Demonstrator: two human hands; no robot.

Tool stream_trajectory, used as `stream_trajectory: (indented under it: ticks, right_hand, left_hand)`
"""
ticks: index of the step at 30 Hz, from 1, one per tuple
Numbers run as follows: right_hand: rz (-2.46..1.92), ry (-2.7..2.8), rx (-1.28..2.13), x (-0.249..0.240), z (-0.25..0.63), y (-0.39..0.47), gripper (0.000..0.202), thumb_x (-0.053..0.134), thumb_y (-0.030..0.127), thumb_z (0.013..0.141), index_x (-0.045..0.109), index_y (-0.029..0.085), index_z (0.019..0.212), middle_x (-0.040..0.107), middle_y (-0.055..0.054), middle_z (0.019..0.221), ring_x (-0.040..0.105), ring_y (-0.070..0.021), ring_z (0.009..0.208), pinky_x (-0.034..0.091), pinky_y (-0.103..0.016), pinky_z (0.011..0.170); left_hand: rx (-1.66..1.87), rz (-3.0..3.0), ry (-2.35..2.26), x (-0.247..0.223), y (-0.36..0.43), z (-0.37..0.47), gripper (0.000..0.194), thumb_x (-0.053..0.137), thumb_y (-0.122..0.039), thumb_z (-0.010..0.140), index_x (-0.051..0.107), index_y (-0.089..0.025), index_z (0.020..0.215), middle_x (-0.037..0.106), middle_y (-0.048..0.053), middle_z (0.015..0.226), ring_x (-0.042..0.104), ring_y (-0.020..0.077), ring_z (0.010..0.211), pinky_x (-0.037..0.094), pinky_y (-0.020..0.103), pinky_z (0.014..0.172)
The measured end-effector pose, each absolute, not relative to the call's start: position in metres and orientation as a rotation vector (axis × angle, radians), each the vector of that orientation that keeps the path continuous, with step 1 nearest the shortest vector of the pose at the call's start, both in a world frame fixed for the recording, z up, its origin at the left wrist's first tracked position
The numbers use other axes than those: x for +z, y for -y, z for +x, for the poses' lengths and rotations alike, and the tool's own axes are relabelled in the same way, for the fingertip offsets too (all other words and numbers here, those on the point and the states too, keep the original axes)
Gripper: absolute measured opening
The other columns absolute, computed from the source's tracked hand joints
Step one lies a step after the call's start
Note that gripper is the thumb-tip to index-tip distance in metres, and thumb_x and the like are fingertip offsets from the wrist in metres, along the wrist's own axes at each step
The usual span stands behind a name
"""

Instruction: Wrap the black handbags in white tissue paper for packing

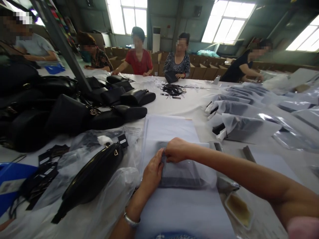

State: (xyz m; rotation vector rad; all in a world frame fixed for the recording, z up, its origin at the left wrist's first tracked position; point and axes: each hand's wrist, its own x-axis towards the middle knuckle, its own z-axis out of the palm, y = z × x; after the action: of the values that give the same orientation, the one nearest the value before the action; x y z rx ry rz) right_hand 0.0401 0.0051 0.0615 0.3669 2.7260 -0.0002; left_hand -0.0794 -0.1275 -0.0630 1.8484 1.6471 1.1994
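Observation:
A dark, flat-lying item in a translucent plastic bag [180,174] rests on white sheets in front of me. My right hand [176,150] reaches across from the right, its fingers closed on the upper left part of the plastic. Close against it, my left hand [153,167] grips the bag's left edge, fingers together; its thumb is partly hidden. To the left, a black waist bag [93,174] with a gold zipper and a black tag [123,141] lies on loose clear plastic [117,186].
Black bags [67,116] are heaped at the left, near a blue box [15,182] and black tags [46,169]. Wrapped bags [244,122] line the right side. A small tray [238,209] holds something brownish. Several co-workers sit or stand across the table, behind black straps [173,89].

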Motion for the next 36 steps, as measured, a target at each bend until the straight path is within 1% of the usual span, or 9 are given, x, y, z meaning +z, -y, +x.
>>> stream_trajectory:
  ticks: [5,10,13,17,20,23,28,33,36]
  right_hand:
    - [0.447,-2.717,0.063,0.059,0.035,0.0,0.025,0.071,0.044,0.08,0.074,0.022,0.092,0.075,-0.008,0.08,0.07,-0.0244,0.077,0.045,-0.029,0.065]
    - [0.728,-2.692,0.114,0.058,0.043,-0.009,0.072,0.072,0.07,0.068,0.063,0.013,0.112,0.074,-0.014,0.084,0.071,-0.0298,0.079,0.046,-0.03,0.065]
    - [0.917,-2.725,0.029,0.055,0.06,-0.022,0.073,0.067,0.077,0.067,0.063,0.017,0.107,0.074,-0.013,0.086,0.07,-0.0292,0.08,0.045,-0.03,0.065]
    - [1.286,-2.771,0.021,0.051,0.105,-0.02,0.035,0.053,0.051,0.093,0.063,0.02,0.106,0.074,-0.01,0.094,0.069,-0.0259,0.086,0.047,-0.031,0.069]
    - [1.378,-2.938,-0.063,0.044,0.143,0.013,0.026,0.046,0.037,0.099,0.062,0.021,0.112,0.072,-0.008,0.107,0.068,-0.0232,0.096,0.05,-0.034,0.081]
    - [1.236,-3.185,-0.267,0.025,0.171,0.061,0.035,0.055,0.041,0.094,0.06,0.023,0.124,0.065,-0.01,0.127,0.058,-0.0259,0.12,0.043,-0.042,0.105]
    - [1.086,-3.154,-0.314,-0.03,0.182,0.105,0.093,0.077,0.045,0.073,0.033,0.022,0.152,0.03,-0.013,0.158,0.023,-0.0374,0.146,0.022,-0.059,0.119]
    - [1.122,-3.199,-0.289,-0.049,0.181,0.09,0.075,0.055,0.017,0.086,0.026,0.029,0.155,0.028,-0.007,0.16,0.022,-0.0298,0.147,0.025,-0.05,0.119]
    - [1.06,-3.212,-0.328,-0.018,0.18,0.068,0.073,0.061,0.021,0.083,0.035,0.023,0.151,0.035,-0.012,0.156,0.031,-0.0339,0.143,0.031,-0.047,0.116]
  left_hand:
    - [1.237,1.823,-1.644,-0.066,0.128,-0.079,0.067,0.044,-0.007,0.09,0.027,-0.024,0.153,0.047,0.009,0.15,0.048,0.0221,0.136,0.047,0.043,0.109]
    - [1.239,1.769,-1.623,-0.064,0.127,-0.079,0.067,0.046,-0.008,0.09,0.031,-0.025,0.152,0.046,0.009,0.15,0.049,0.023,0.134,0.049,0.044,0.106]
    - [1.238,1.756,-1.589,-0.063,0.127,-0.08,0.062,0.046,-0.01,0.09,0.035,-0.024,0.15,0.047,0.009,0.15,0.047,0.0223,0.136,0.052,0.041,0.103]
    - [1.203,1.773,-1.583,-0.057,0.127,-0.084,0.058,0.047,-0.011,0.091,0.04,-0.022,0.147,0.049,0.008,0.149,0.047,0.0202,0.136,0.054,0.036,0.101]
    - [1.162,1.899,-1.679,-0.045,0.127,-0.08,0.05,0.047,-0.013,0.093,0.047,-0.021,0.142,0.054,0.007,0.145,0.049,0.0194,0.134,0.048,0.038,0.108]
    - [1.179,2.091,-1.782,-0.032,0.125,-0.065,0.042,0.044,-0.021,0.098,0.051,-0.022,0.139,0.054,0.007,0.144,0.049,0.0196,0.135,0.043,0.04,0.112]
    - [0.924,2.454,-1.806,-0.042,0.109,-0.04,0.052,0.049,-0.037,0.097,0.044,-0.018,0.145,0.046,0.012,0.149,0.04,0.0298,0.14,0.037,0.057,0.113]
    - [0.794,2.402,-1.772,-0.048,0.091,-0.049,0.05,0.04,-0.042,0.1,0.046,-0.018,0.144,0.047,0.01,0.149,0.043,0.0276,0.139,0.042,0.055,0.11]
    - [0.955,2.297,-1.802,-0.033,0.091,-0.071,0.05,0.038,-0.042,0.1,0.042,-0.023,0.146,0.046,0.008,0.151,0.043,0.025,0.139,0.04,0.051,0.112]
